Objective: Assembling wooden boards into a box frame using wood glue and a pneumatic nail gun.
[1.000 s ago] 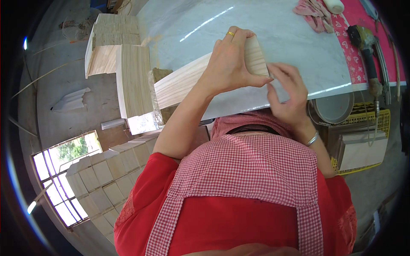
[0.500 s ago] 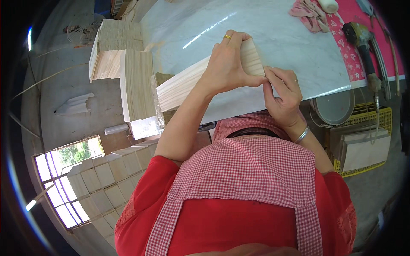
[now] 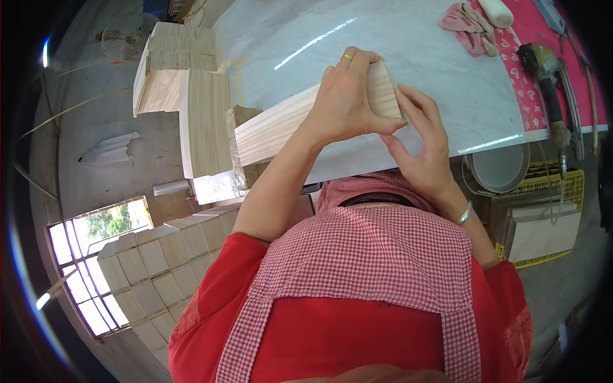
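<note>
A long pale wooden piece with straight grain (image 3: pixel 274 124) lies slantwise on the table, its far-left end beside a stack of thin boards. My left hand (image 3: pixel 345 99) spans its width near the right end. The fingers are bent over the far edge and the thumb is at the near corner. Close to that right end is my right hand (image 3: pixel 423 143), its index finger and thumb spread apart. The right fingertips are near the end edge; whether they touch it I cannot tell. No object shows in the right hand.
Stacked thin wooden boards (image 3: pixel 207 124) line the table's left side. The pale marbled tabletop (image 3: pixel 281 38) carries a pink rag (image 3: pixel 469 29), a white roll (image 3: pixel 497 11) and a black-handled air tool (image 3: pixel 546 80). Below right stand a round bucket (image 3: pixel 501 167) and a yellow crate (image 3: pixel 543 258). Wooden blocks (image 3: pixel 153 262) are piled lower left.
My right hand has opened from a pinch at the wooden piece's near right corner, its fingers now spread. My left hand keeps its grip. The whole view has shifted slightly.
</note>
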Available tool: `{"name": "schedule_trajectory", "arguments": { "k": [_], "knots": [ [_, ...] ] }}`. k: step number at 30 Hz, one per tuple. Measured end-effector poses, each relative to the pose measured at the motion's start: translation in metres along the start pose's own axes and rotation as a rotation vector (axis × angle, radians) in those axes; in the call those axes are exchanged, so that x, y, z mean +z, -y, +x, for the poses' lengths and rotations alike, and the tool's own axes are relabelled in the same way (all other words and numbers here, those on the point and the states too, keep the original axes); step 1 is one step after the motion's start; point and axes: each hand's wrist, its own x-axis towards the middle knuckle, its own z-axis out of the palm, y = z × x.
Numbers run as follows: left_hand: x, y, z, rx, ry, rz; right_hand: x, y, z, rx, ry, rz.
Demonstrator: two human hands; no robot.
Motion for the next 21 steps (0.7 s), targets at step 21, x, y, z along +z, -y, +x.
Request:
{"name": "schedule_trajectory", "arguments": {
  "k": [21],
  "knots": [
    [-0.003, -0.010, -0.005, -0.019, -0.052, -0.018, -0.244, -0.065, 0.048, 0.394, -0.084, -1.369]
  ]
}}
